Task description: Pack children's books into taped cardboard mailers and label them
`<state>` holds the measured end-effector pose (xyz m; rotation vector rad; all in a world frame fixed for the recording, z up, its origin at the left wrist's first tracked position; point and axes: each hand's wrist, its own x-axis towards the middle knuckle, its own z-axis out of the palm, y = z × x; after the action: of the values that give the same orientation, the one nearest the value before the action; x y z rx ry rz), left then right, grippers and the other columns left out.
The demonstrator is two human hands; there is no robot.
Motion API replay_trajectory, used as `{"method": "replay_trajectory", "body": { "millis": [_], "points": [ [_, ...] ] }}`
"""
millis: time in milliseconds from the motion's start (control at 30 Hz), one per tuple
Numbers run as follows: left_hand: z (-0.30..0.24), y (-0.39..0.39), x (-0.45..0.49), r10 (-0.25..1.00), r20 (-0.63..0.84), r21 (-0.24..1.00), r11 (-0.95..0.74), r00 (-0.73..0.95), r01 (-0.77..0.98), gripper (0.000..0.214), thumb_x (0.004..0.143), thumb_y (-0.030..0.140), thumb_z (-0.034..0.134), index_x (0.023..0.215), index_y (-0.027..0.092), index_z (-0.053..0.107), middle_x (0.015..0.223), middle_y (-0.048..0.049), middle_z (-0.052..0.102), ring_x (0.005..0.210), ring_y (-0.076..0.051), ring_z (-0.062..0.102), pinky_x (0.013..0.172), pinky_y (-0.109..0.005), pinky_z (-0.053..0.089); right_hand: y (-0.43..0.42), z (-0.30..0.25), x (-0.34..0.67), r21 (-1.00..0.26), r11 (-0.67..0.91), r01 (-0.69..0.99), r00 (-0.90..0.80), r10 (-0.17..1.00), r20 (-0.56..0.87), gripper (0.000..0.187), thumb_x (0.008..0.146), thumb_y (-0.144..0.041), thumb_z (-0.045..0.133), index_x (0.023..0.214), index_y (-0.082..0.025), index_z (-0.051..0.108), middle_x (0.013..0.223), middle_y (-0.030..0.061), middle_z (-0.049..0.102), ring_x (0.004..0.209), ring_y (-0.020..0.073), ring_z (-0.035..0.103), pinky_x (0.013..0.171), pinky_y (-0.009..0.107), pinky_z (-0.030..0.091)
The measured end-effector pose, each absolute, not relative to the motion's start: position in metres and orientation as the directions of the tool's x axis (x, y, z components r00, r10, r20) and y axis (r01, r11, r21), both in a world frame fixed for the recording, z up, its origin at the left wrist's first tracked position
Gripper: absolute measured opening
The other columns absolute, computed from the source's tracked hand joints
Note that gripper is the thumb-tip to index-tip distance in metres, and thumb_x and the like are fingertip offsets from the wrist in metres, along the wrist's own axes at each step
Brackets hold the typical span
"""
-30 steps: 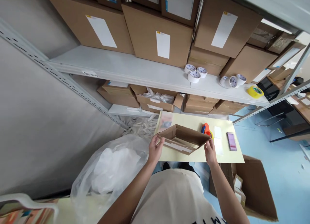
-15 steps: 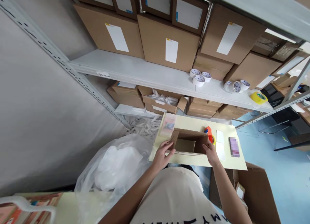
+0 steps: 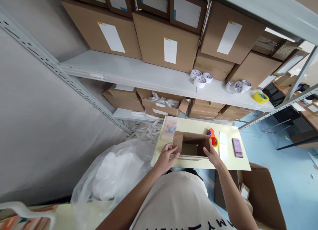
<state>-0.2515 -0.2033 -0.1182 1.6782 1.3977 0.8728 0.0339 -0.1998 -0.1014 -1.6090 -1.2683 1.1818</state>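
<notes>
A small brown cardboard box (image 3: pixel 190 145) stands open-topped on a pale yellow table (image 3: pixel 196 125). My left hand (image 3: pixel 167 157) grips the box's left end, fingers curled on its side flap. My right hand (image 3: pixel 211 154) holds the right end wall, fingers wrapped over the edge. An orange tape dispenser (image 3: pixel 212 137) with a yellow roll lies just beyond the right hand. A clear packet (image 3: pixel 169 128) lies at the table's back left corner.
White labels (image 3: pixel 223 146) and a blurred purple item (image 3: pixel 237 147) lie on the table's right part. A clear plastic bag (image 3: pixel 116 172) sits to the left, an open carton (image 3: pixel 258 193) on the floor to the right. Shelves behind hold cartons and tape rolls (image 3: pixel 200 77).
The flattened, skewed box held in the air has been squared up and set on the table. Both hands have shifted onto its end walls.
</notes>
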Motion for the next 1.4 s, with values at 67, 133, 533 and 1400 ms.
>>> {"method": "replay_trajectory", "body": {
  "millis": [67,133,533,1400],
  "points": [
    [-0.116,-0.202,-0.252,0.983,0.023,0.89,-0.104,0.183,0.444,0.047,0.085,0.053,0.054,0.113,0.02,0.072,0.125,-0.0128,0.054,0.099,-0.023,0.062,0.091,-0.04,0.056,-0.193,-0.104,0.036,-0.922,-0.203,0.33,0.072,0.979,-0.19,0.087,0.077,-0.064,0.062,0.149,-0.024,0.035,0.154,0.0084,0.04,0.148,0.0256,0.022,0.121,0.048,0.016],
    [-0.115,-0.2,-0.253,0.98,0.01,0.899,-0.096,0.199,0.428,0.047,0.084,0.054,0.055,0.112,0.02,0.073,0.125,-0.0127,0.053,0.098,-0.023,0.062,0.088,-0.038,0.057,-0.187,-0.106,0.039,-0.895,-0.191,0.404,0.057,0.981,-0.184,0.089,0.077,-0.064,0.062,0.15,-0.022,0.034,0.155,0.0099,0.036,0.149,0.0267,0.02,0.121,0.049,0.013],
    [-0.128,-0.19,-0.253,0.976,-0.067,0.895,-0.032,0.205,0.444,0.059,0.067,0.05,0.074,0.117,0.019,0.07,0.124,-0.013,0.051,0.123,-0.03,0.051,0.101,-0.043,0.049,-0.165,-0.114,0.023,-0.589,-0.338,0.734,0.216,0.939,-0.269,0.111,0.068,-0.057,0.075,0.152,-0.008,0.023,0.133,0.0301,0.056,0.125,0.0499,0.05,0.102,0.059,0.035],
    [-0.129,-0.183,-0.256,0.997,0.046,0.901,-0.071,0.068,0.429,0.026,0.081,0.037,0.057,0.1,0.021,0.063,0.09,-0.0055,0.068,0.073,-0.018,0.066,0.074,-0.033,0.055,-0.201,-0.116,0.049,-0.847,-0.203,0.492,0.222,0.97,-0.104,0.055,0.075,-0.063,0.061,0.103,-0.017,0.07,0.105,0.0163,0.07,0.093,0.0351,0.068,0.082,0.053,0.054]
  ]
}}
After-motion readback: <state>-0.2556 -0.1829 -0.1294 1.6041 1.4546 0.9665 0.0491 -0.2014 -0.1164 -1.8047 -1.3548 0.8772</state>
